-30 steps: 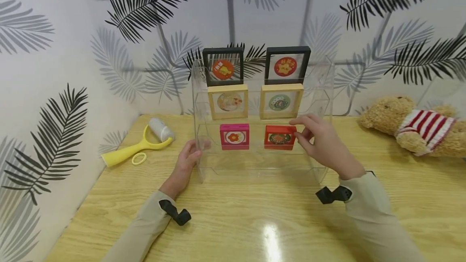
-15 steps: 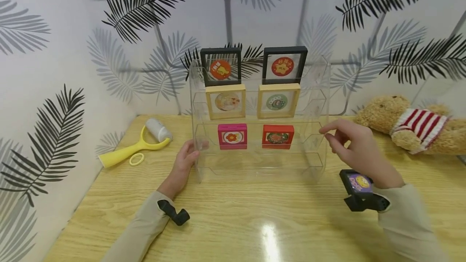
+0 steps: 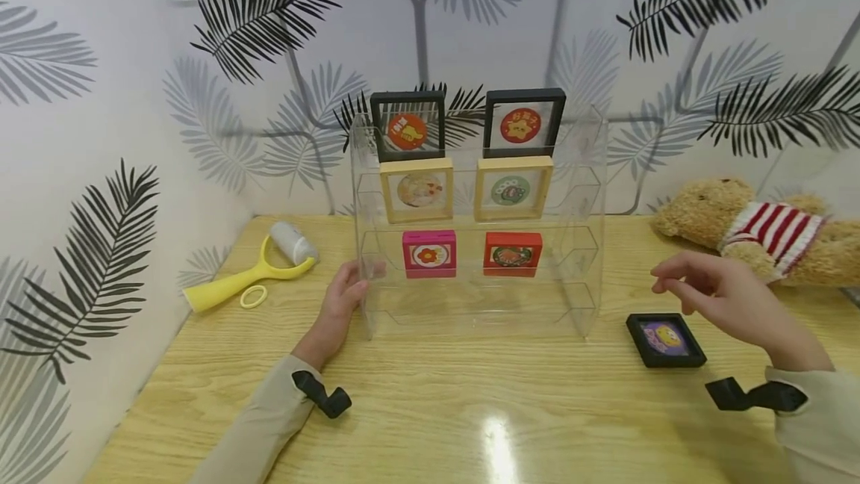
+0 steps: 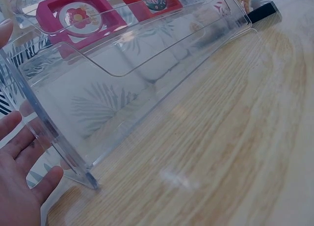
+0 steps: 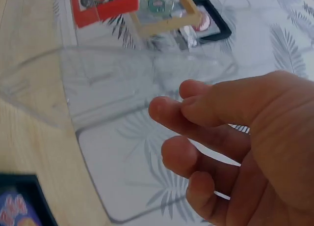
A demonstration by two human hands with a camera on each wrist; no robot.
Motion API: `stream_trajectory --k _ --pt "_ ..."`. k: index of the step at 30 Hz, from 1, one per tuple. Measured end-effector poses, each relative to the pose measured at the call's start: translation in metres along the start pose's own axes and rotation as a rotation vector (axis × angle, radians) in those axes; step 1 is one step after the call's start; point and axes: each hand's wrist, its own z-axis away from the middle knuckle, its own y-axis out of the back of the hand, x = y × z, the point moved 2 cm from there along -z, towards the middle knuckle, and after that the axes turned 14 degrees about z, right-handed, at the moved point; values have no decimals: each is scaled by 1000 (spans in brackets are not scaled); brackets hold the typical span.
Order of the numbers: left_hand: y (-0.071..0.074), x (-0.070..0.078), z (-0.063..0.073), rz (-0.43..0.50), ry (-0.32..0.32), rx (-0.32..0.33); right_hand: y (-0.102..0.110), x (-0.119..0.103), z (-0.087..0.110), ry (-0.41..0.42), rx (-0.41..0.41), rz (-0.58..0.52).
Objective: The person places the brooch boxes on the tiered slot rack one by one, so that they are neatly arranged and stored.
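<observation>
A clear acrylic display rack (image 3: 477,312) stands on the table with three tiers of small picture frames. My left hand (image 3: 339,305) rests against the rack's left side panel, its fingers fairly straight in the left wrist view. My right hand (image 3: 728,293) hovers right of the rack, fingers loosely bent and holding nothing. Below it, a black frame with a purple picture (image 3: 665,340) lies flat on the table. On the lowest occupied tier stand a magenta frame (image 3: 430,254) and a red frame (image 3: 512,254). Above them are two cream frames (image 3: 513,189) and two black frames (image 3: 524,123).
A teddy bear (image 3: 773,226) in a striped top lies at the right. To the left are a yellow slingshot-shaped handle (image 3: 235,282), a grey-white cylinder (image 3: 293,243) and a yellow ring (image 3: 253,296). Leaf-patterned wall covering (image 3: 484,43) rises behind the rack.
My right hand has left the red frame on the rack and moved right, over the black frame on the table. The left hand stays at the rack's side.
</observation>
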Motion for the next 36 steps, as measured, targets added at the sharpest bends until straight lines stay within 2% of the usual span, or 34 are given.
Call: stream_trajectory --k 4,6,10,14,17,21,26,32,36 --pt "0 -2 -1 4 8 -7 -1 20 14 -37 -53 -11" --pt "0 -2 -1 13 13 -2 -2 28 19 -43 -112 1" --pt "0 -2 -1 11 11 -1 -3 44 29 -27 -296 -3" --pt "-1 -2 0 6 12 0 -9 56 37 -55 -495 -55" --pt "-1 -1 0 7 13 -1 -15 61 42 -101 -579 -76" --pt "-2 1 0 5 12 -2 -23 66 44 -104 -587 -65" --pt "-3 3 0 -1 2 6 -30 70 42 -78 -594 -109" --pt "-3 1 0 -2 7 0 -32 69 37 -124 -555 -70" --pt "-3 0 0 -1 3 3 -25 64 34 -151 -527 -216"
